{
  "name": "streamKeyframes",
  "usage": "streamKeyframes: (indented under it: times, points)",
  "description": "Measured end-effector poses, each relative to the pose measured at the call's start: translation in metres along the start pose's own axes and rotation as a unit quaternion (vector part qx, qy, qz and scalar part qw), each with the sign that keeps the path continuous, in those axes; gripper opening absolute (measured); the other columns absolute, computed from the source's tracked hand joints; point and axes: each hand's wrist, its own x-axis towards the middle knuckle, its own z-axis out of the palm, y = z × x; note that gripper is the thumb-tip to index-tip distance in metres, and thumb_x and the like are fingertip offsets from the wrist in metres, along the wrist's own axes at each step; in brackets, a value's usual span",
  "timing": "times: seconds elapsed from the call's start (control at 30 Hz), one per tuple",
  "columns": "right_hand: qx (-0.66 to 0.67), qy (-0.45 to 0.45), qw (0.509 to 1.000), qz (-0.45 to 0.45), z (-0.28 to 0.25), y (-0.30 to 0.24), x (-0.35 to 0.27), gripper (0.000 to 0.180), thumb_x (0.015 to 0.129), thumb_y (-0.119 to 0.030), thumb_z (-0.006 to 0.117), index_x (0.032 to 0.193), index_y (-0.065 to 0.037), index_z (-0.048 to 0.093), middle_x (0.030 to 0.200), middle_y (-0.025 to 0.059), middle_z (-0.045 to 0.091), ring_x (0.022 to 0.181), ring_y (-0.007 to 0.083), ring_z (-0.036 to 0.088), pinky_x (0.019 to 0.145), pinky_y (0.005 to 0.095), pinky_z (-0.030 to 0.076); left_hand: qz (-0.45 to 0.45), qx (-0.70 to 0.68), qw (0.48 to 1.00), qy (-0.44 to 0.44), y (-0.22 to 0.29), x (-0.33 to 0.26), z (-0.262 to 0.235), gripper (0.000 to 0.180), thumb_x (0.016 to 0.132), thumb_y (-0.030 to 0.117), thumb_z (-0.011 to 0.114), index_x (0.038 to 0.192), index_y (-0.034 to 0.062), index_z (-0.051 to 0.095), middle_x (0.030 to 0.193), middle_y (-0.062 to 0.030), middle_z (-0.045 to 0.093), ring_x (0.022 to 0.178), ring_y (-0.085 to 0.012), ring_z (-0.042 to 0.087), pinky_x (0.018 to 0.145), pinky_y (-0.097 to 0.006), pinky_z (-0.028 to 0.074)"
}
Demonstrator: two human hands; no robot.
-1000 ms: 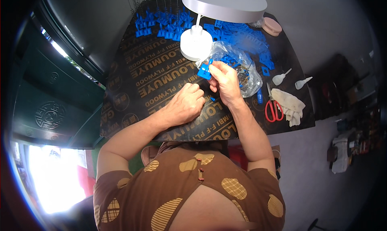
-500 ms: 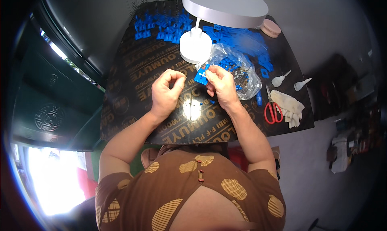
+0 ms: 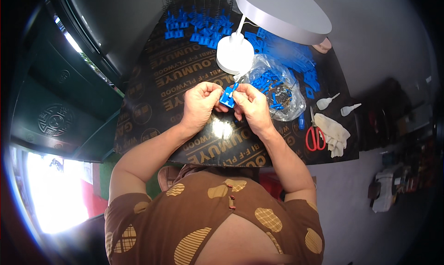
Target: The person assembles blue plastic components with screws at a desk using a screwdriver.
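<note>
over table (image 3: 173, 96), right hand (image 3: 253, 110) pinches piece (image 3: 226, 98)

- Two hands, my left hand (image 3: 200, 108) and my right hand (image 3: 252, 107).
- One blue plastic piece (image 3: 227, 98), between my fingertips.
- One white lamp (image 3: 235, 54), just beyond my hands.
- One clear plastic bag (image 3: 298, 105), past my right hand, with small blue and metal parts inside, too many to count.
- Two blue heaps, a left heap (image 3: 199, 26) and a right heap (image 3: 289, 53), farther out; pieces uncountable.
- Several thin metal springs (image 3: 204, 3), upright at the far side, overlapping too much to count.
- To the right of my right hand: two white nozzle bottles (image 3: 323, 103), one pair of red-handled scissors (image 3: 315, 140), one pale cloth (image 3: 334, 133).
</note>
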Motion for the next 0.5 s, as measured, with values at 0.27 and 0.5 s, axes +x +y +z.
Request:
streamKeyframes:
  times: [0.27, 0.5]
  points:
    - [0.000, -0.006, 1.000, 0.003, 0.0001, 0.0032, 0.0015, 0.032, 0.094, -0.016, 0.057, 0.112, 0.010, 0.051, 0.069, 0.0030, 0.057, 0.051, 0.0048, 0.048, 0.043, 0.0190, 0.039, 0.001, 0.009, 1.000, -0.005, -0.0024, -0.0001, -0.0014, 0.014, 0.094, 0.008, 0.057, 0.096, -0.0053, 0.058, 0.077, -0.0107, 0.065, 0.059, -0.0138, 0.065, 0.056, -0.022, 0.055]
    - [0.007, -0.006, 1.000, 0.010, 0.0018, 0.0024, 0.0019, 0.032, 0.094, -0.015, 0.057, 0.113, 0.010, 0.051, 0.070, 0.0029, 0.056, 0.053, 0.0051, 0.048, 0.043, 0.0193, 0.041, 0.005, 0.014, 1.000, -0.015, -0.0032, 0.0004, -0.0029, 0.014, 0.094, 0.008, 0.057, 0.096, -0.0053, 0.058, 0.079, -0.0105, 0.066, 0.060, -0.0134, 0.065, 0.056, -0.021, 0.055]
